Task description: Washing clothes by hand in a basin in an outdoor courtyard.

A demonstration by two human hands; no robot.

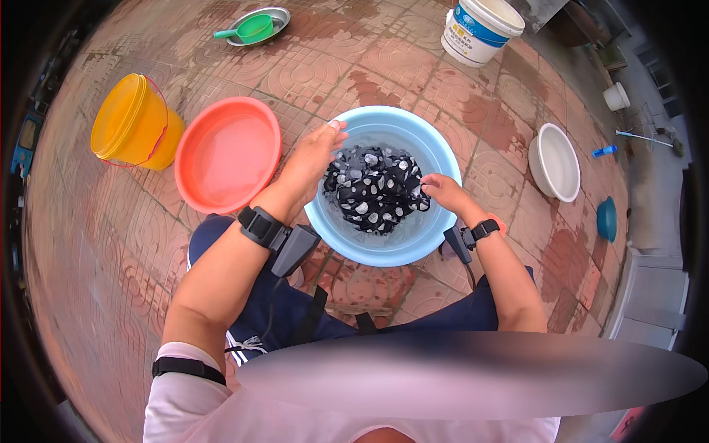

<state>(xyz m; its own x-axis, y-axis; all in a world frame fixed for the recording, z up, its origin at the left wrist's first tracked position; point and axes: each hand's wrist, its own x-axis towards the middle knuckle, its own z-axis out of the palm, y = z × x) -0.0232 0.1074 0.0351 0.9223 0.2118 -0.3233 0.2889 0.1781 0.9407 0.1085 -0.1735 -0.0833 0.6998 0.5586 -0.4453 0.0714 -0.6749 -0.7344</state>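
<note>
A light blue plastic basin (382, 257) with water stands on the tiles in front of me. In its water lies a bunched black cloth with white spots (376, 191). My left hand (318, 149) is raised over the basin's left rim, its fingers loosely apart and clear of the cloth, holding nothing that shows. At the right side, my right hand (445, 191) has its thumb and fingertips at the cloth's right edge, seemingly pinching it.
Left are a red basin of water (230, 155) and a yellow bucket (138, 124). Farther off are a green dipper (255, 29) in a metal bowl (282, 22) and a white paint bucket (479, 33). Right are a white basin (555, 162), a blue object (604, 151) and a teal bowl (607, 219).
</note>
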